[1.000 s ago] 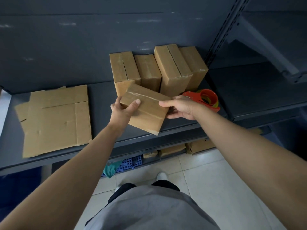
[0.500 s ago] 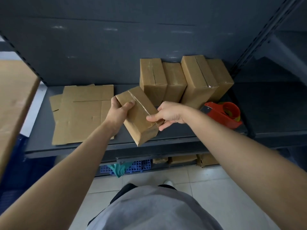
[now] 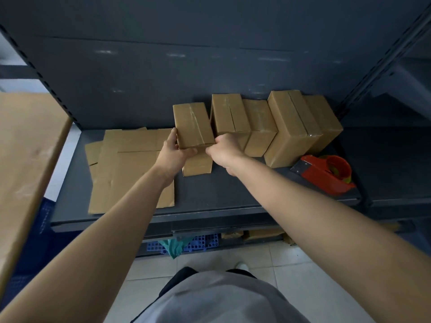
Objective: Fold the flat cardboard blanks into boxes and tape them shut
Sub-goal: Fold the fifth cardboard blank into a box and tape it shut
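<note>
Both hands hold the taped box (image 3: 193, 124). Head view: left hand (image 3: 173, 151) wraps its near left corner, thumb across the front face; right hand (image 3: 222, 149) curls round the near right edge. Box stands on the shelf (image 3: 233, 197), just left of the row of finished boxes (image 3: 289, 122), with flat blanks (image 3: 130, 173) on its other side. Likely light and hollow: stiff at edges, panels dent, tape slick. Best held at corners.

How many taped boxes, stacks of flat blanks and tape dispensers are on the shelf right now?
Taped boxes: 5
Stack of flat blanks: 1
Red tape dispenser: 1
Total: 7
</note>
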`<move>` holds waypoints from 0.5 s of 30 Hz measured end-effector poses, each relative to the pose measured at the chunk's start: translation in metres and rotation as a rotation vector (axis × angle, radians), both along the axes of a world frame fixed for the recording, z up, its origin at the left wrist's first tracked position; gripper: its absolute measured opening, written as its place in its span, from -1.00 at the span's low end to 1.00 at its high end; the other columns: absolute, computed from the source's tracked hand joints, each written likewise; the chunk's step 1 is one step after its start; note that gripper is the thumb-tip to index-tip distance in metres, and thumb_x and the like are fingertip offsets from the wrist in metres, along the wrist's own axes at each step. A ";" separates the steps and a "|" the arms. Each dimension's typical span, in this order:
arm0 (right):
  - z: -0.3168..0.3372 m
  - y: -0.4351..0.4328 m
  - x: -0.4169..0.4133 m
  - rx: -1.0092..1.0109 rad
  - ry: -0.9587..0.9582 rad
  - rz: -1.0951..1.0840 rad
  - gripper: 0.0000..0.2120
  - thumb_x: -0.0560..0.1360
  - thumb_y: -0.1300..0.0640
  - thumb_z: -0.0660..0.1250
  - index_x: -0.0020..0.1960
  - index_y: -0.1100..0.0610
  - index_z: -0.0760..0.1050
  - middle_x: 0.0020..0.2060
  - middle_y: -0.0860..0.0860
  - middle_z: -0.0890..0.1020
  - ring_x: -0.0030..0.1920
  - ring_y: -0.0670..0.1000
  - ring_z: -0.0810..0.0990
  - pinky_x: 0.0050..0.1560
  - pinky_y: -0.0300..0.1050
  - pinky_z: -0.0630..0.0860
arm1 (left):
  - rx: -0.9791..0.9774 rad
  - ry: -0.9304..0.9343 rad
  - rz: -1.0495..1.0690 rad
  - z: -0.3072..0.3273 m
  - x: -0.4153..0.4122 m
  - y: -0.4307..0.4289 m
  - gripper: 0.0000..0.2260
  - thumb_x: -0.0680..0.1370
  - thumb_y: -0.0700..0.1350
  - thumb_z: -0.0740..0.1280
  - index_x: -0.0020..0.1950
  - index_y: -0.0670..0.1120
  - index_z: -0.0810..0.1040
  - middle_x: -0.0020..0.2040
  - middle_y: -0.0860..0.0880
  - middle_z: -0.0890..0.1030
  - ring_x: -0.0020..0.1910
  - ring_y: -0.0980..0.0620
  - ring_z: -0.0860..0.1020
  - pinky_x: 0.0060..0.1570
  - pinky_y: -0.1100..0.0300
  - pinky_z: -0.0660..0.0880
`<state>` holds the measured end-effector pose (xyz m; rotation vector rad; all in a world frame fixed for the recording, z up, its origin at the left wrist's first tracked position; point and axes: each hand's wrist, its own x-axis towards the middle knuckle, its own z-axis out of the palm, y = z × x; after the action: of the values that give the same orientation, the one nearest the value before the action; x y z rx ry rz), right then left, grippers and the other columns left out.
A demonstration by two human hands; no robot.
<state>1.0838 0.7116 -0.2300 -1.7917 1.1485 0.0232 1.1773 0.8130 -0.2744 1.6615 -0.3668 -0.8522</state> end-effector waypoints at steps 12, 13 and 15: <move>-0.010 -0.003 0.005 0.049 -0.144 -0.120 -0.50 0.55 0.33 0.15 0.48 0.18 0.26 0.37 0.06 0.42 0.08 -0.02 0.47 -0.13 -0.30 0.41 | 0.060 -0.163 -0.001 -0.002 0.020 -0.014 -0.42 0.59 -0.33 0.20 0.55 0.01 0.10 0.37 0.14 0.35 0.35 0.15 0.34 0.08 0.36 0.33; -0.011 -0.004 0.004 0.024 -0.137 -0.135 -0.53 0.54 0.33 0.16 0.44 0.19 0.31 0.33 0.08 0.46 0.14 0.01 0.50 -0.10 -0.26 0.41 | 0.061 -0.178 -0.003 0.001 0.019 -0.014 -0.44 0.60 -0.33 0.19 0.54 0.00 0.14 0.29 0.17 0.38 0.29 0.18 0.36 0.11 0.35 0.32; -0.016 -0.003 0.002 -0.023 -0.111 -0.166 -0.64 0.52 0.33 0.18 0.31 0.19 0.44 0.23 0.10 0.54 0.17 0.07 0.53 -0.08 -0.19 0.45 | 0.060 -0.206 0.016 0.004 0.018 -0.014 -0.49 0.60 -0.34 0.18 0.51 -0.02 0.22 0.20 0.17 0.41 0.23 0.17 0.40 0.07 0.36 0.34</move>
<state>1.0858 0.7081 -0.2456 -1.6898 1.2176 -0.1861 1.1956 0.7994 -0.2702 1.8117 -0.4732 -0.6879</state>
